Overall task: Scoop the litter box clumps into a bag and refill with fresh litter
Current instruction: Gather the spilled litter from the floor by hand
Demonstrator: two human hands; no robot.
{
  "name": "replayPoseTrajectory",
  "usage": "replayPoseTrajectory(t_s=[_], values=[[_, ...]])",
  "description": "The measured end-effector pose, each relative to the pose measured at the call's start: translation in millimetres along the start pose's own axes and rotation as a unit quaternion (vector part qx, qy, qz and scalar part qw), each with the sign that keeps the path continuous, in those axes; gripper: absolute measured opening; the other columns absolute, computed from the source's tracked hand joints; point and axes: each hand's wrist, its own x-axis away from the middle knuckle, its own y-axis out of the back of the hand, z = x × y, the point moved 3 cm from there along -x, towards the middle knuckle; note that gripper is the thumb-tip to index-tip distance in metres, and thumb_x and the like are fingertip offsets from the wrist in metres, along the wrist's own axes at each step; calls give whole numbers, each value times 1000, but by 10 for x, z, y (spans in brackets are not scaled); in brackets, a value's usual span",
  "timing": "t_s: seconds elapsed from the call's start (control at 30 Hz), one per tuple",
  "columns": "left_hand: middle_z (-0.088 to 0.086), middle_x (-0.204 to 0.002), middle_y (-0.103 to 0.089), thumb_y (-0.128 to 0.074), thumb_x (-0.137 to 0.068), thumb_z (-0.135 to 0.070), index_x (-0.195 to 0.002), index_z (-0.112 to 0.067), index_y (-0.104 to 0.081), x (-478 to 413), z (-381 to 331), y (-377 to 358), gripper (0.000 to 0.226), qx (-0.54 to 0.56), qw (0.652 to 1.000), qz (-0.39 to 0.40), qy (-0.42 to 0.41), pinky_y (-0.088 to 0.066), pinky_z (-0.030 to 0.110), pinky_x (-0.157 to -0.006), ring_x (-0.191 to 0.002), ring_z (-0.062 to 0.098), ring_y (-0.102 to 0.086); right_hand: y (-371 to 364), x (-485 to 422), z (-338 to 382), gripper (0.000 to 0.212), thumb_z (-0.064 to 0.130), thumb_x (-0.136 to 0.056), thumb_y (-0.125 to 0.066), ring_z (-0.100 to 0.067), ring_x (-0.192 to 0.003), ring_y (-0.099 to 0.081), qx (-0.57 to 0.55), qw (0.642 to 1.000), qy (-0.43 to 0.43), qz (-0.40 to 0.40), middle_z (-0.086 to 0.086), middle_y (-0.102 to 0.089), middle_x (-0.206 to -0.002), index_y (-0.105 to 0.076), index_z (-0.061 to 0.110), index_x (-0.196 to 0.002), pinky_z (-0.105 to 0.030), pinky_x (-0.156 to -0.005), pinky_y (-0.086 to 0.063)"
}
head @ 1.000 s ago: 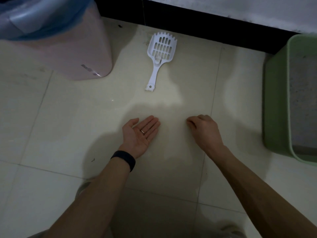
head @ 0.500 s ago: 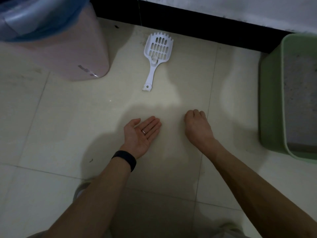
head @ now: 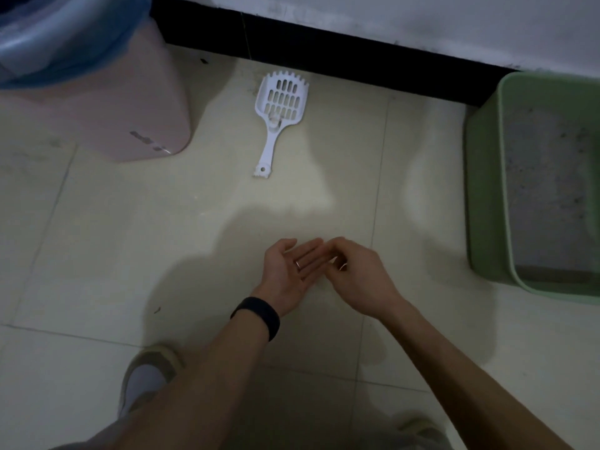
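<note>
**Left hand** (head: pixel 289 271): held low over the floor (head: pixel 130 241), palm up. Fingers straight and loosely spread, with nothing showing in them. There is a ring (head: pixel 298 264) on one finger and a black wristband (head: pixel 259 315) on the wrist.

**Right hand** (head: pixel 360 277): palm down, just beside the left. Fingers curled, their tips touching the left hand's fingers. The light is too dim to tell whether they pinch something small.

**Scoop** (head: pixel 280 115): white and slotted, lying flat on the floor. Its toothed edge points toward the black skirting (head: pixel 357 56) and its handle points back toward the person. It is well apart from both hands and untouched.

**Litter box** (head: pixel 483 190): green, at the right edge of view, standing on the floor near the skirting. It holds grey litter (head: pixel 552 190) speckled with dark bits. Clumps cannot be made out.

**Bin** (head: pixel 130 102): pink, at upper left, lined with a blue bag (head: pixel 65 37) folded over its rim. The scoop lies between the bin and the litter box, touching neither.

**Shoe** (head: pixel 146 375): at lower left, beside the left forearm.

**Fresh litter**: none in view.

**Step in hand (judgement)**: scooping has not begun. With the tool on the floor and the hands busy with each other, this looks like preparation.

**Next move (judgement)**: one hand must reach forward and close round the scoop's thin handle. The tool must then be carried right to the litter box. The lined bin stands on the far side, so each loaded pass will have to cross the open floor, and spillage is the risk.
</note>
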Motion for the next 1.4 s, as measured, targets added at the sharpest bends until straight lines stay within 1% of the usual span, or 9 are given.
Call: replayPoseTrajectory(t_s=[0.13, 0.27, 0.47, 0.7, 0.83, 0.97, 1.07, 1.23, 1.4], values=[[17, -115, -72, -39, -96, -31, -122, 2, -65, 27, -27, 45, 49, 3, 1000, 7, 0, -54, 32, -84, -102, 25, -71, 90, -68, -167, 6, 31, -86, -71, 6, -70, -58, -34, 995, -59, -74, 18, -67, -80, -68, 29, -91, -5, -64, -40], [19, -120, -69, -41, -94, -30, -125, 4, -63, 34, -152, 169, 50, 33, 999, 2, -10, -49, 37, -101, -116, 31, -65, 128, -290, -378, 14, 35, -89, -67, -6, -77, -60, 56, 988, -70, -123, 7, -68, -93, -70, 25, -99, -21, -75, -44], [20, -120, -69, -41, -94, -29, -124, 4, -62, 45, -332, 333, 50, 61, 998, -8, -26, -46, 38, -106, -117, 32, -64, 13, -591, -414, 20, 27, -93, -63, -23, -92, -63, 137, 983, 16, -124, -4, -69, -101, -75, 18, -105, -31, -83, -48], [19, -121, -68, -43, -93, -29, -126, 3, -62, 33, -436, 422, 49, 82, 996, -11, -31, -47, 38, -105, -117, 31, -64, -116, -621, -494, 12, 13, -92, -64, -35, -80, -56, 240, 953, 82, -165, -13, -63, -84, -68, 3, -87, -41, -63, -51], [19, -121, -68, -42, -93, -29, -126, 3, -62, 14, -443, 398, 50, 80, 996, -7, -27, -49, 38, -102, -117, 31, -64, -170, -623, -517, 20, 12, -95, -51, -36, -76, -53, 271, 947, 82, -150, -18, -56, -79, -58, -1, -82, -43, -61, -49], [20, -119, -69, -41, -94, -30, -124, 4, -63, -16, -372, 340, 50, 62, 998, -2, -21, -48, 39, -104, -115, 32, -65, -71, -605, -428, 17, 13, -100, -45, -33, -88, -53, 152, 984, 12, -96, -17, -57, -95, -56, 2, -94, -42, -78, -44], [20, -118, -70, -41, -94, -31, -123, 4, -63, -39, -275, 282, 50, 46, 999, 0, -13, -46, 40, -107, -114, 31, -65, 15, -427, -220, 13, 24, -102, -46, -15, -83, -54, 7, 996, -38, -74, 0, -59, -95, -54, 16, -96, -27, -73, -38], [17, -112, -72, -39, -96, -32, -121, 3, -65, -37, -128, 160, 50, 16, 1000, -2, -2, -54, 33, -85, -103, 27, -69, -179, -250, -76, 11, 27, -95, -59, 3, -84, -61, -96, 994, -38, 32, 16, -66, -94, -65, 25, -105, -11, -74, -44], [18, -118, -70, -38, -96, -32, -121, 2, -65, -16, -159, 136, 50, 7, 1000, 15, 6, -53, 35, -92, -110, 28, -68, 51, -329, -375, 17, 30, -91, -65, 1, -87, -62, -116, 984, -107, -80, 14, -70, -98, -74, 25, -106, -15, -83, -44]])
